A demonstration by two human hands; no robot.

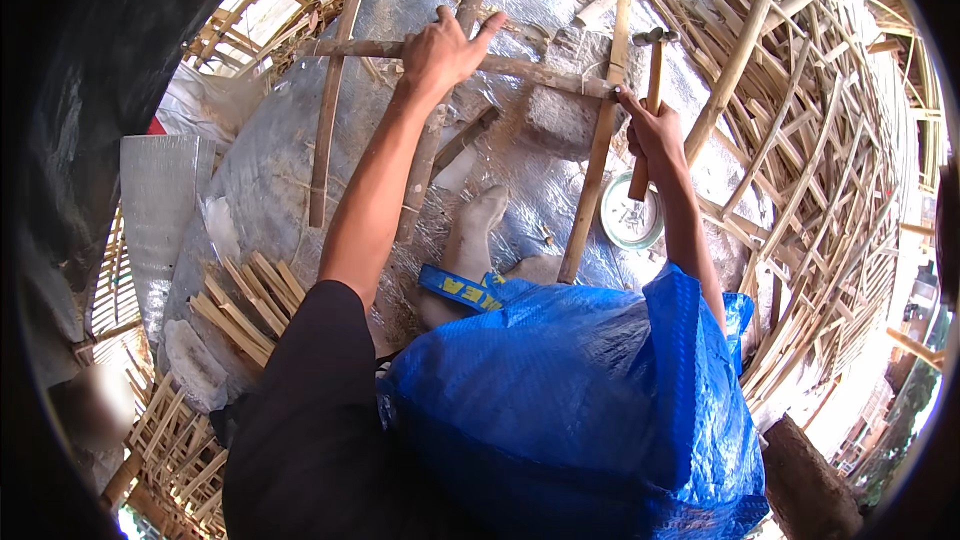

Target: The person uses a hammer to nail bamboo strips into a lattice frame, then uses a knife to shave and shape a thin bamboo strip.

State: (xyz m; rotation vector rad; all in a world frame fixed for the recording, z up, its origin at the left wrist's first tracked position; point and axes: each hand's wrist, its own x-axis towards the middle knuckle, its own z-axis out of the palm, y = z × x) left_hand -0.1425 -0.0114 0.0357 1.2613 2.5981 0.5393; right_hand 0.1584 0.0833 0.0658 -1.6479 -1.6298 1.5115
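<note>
My left hand [443, 48] presses flat on a horizontal wooden crosspiece [520, 67] where it crosses an upright bamboo slat [450, 100]. My right hand [655, 132] grips the wooden handle of a hammer [652, 60], its metal head raised just above the crosspiece's right end. That end meets another long upright slat [598, 145]. A third curved slat [335, 90] lies under the crosspiece at the left. My bare foot [470, 240] rests on the silver sheet [260, 170] between the slats.
A small round tin [632, 212] with nails sits by my right wrist. A blue plastic sheet [580, 400] covers my lap. Short bamboo strips [245, 300] lie at the left. A flat stone [560, 120] sits under the frame. Woven bamboo latticework [810, 140] surrounds the work spot.
</note>
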